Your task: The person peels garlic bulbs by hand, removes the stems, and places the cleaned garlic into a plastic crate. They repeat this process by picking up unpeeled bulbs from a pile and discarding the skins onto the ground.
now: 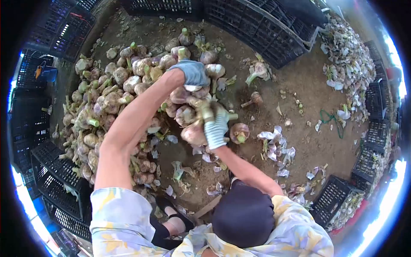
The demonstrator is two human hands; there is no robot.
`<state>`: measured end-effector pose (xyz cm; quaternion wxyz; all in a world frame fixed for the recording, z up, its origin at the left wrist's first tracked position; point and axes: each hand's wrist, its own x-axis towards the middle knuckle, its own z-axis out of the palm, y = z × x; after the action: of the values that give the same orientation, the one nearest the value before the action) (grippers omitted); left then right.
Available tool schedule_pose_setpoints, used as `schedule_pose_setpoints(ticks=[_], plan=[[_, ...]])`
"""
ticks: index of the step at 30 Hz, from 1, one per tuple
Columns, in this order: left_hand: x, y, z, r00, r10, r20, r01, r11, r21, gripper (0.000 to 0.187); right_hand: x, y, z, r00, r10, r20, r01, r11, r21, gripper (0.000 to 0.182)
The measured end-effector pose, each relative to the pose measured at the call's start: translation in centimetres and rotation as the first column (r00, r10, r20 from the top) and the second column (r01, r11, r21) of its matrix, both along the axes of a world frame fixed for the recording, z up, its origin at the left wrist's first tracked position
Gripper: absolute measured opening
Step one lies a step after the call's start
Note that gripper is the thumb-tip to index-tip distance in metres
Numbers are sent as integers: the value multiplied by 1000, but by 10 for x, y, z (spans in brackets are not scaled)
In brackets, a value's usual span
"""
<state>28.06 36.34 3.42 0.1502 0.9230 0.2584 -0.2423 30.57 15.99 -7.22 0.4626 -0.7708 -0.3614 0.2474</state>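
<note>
My left hand (191, 73), in a grey-blue glove, reaches over the far side of a big heap of garlic bulbs (111, 96). Its fingers curl down around a pale garlic bulb, mostly covered by the glove. Nearer to me, my right hand (216, 126) wears a striped, soiled glove and is slightly blurred. It is closed on garlic by the thick stem (207, 112); a purplish bulb (195, 133) lies against its left side. Just right of that hand, a single garlic bulb (239, 133) rests on the ground with its cut stem facing up.
Black plastic crates (265, 32) stand at the far side, with more stacked along the left (55, 180). Garlic skins pile up at the far right (349, 60). Loose bulbs (259, 70), peelings (278, 145) and a green cord (332, 122) lie on the dirt floor.
</note>
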Motion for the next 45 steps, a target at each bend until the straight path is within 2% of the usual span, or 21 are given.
schedule_pose_setpoints(ticks=[2, 4, 5, 6, 9, 11, 12, 13, 14, 15, 16, 17, 19, 20, 23, 28, 33, 38, 41, 42, 45], plan=[[-32, -17, 3, 968, 250, 8, -249, 965, -78, 41, -36, -18, -7, 995, 94, 36, -93, 996, -5, 57], [-54, -45, 54, 870, 361, -337, -416, 903, -108, 46, -70, -46, -3, 448, 257, -856, -217, 960, 174, 64], [-70, -58, 72, 830, 377, -412, -483, 855, -191, 42, -77, -62, 29, 867, 399, -299, -414, 910, 15, 62], [-95, -74, 76, 898, 348, -270, -380, 922, -76, 38, -78, -71, 71, 770, 500, 397, -442, 866, -234, 61], [-200, -99, 62, 985, -83, -151, 131, 928, 348, 38, -54, -44, 119, 82, 926, -368, -992, 112, 62, 52], [-222, -95, 77, 947, -279, -157, 320, 794, 517, 38, -31, -27, 146, -3, 981, -193, -993, 19, 115, 45], [-223, -80, 88, 981, 137, -136, -108, 973, 202, 36, -7, -3, 156, -48, 999, 0, -996, -47, 79, 43], [-225, -64, 100, 821, 513, -249, -551, 826, -117, 35, 28, 32, 179, -6, 995, -103, -1000, -9, -27, 36], [-200, -53, 113, 701, 712, -37, -711, 702, 28, 28, 52, 68, 156, 93, 994, -62, -962, 105, 250, 31], [-181, -24, 115, 749, 658, 79, -661, 736, 147, 34, 59, 100, 128, 223, 791, -570, -704, 535, 467, 30], [-165, 5, 100, 607, 741, 288, -761, 646, -59, 42, 89, 153, 126, 492, 861, 126, -861, 503, -73, 38], [-149, 43, 74, 564, 724, 398, -762, 641, -87, 52, 99, 177, 122, 806, 557, -199, -570, 821, -10, 48], [-81, 88, 40, 520, 697, 493, -769, 634, -86, 66, 128, 245, 53, 823, 545, 161, -524, 837, -157, 66], [-56, 117, 1, 505, 711, 489, -815, 579, 0, 70, 135, 259, 36, 821, 556, -128, -569, 780, -261, 72], [-15, 160, -86, 613, 718, 330, -765, 644, 18, 75, 115, 239, -5, 800, 549, 243, -499, 833, -241, 68], [-2, 178, -131, 498, 736, 458, -708, 650, -274, 61, 117, 240, -23, 754, 600, 266, -525, 795, -305, 63], [-9, 155, -121, 708, 605, 363, -604, 786, -133, 56, 111, 205, -7, 817, 499, -289, -534, 844, -52, 53], [-4, 63, -58, 939, 340, -58, -343, 903, -258, 58, 61, 87, 6, 477, 205, -855, -215, 970, 113, 61], [-22, 27, -79, 987, 160, -9, -156, 947, -281, 55, 20, 27, -17, 922, 235, -308, -232, 972, 46, 56], [-31, 10, -78, 999, 47, 10, -43, 971, -237, 51, 6, 9, -14, 952, 304, 39, -304, 952, -23, 55], [-51, -36, -34, 996, 74, -54, -80, 990, -116, 48, -13, -15, 39, 823, 564, 64, -555, 823, -120, 55]])
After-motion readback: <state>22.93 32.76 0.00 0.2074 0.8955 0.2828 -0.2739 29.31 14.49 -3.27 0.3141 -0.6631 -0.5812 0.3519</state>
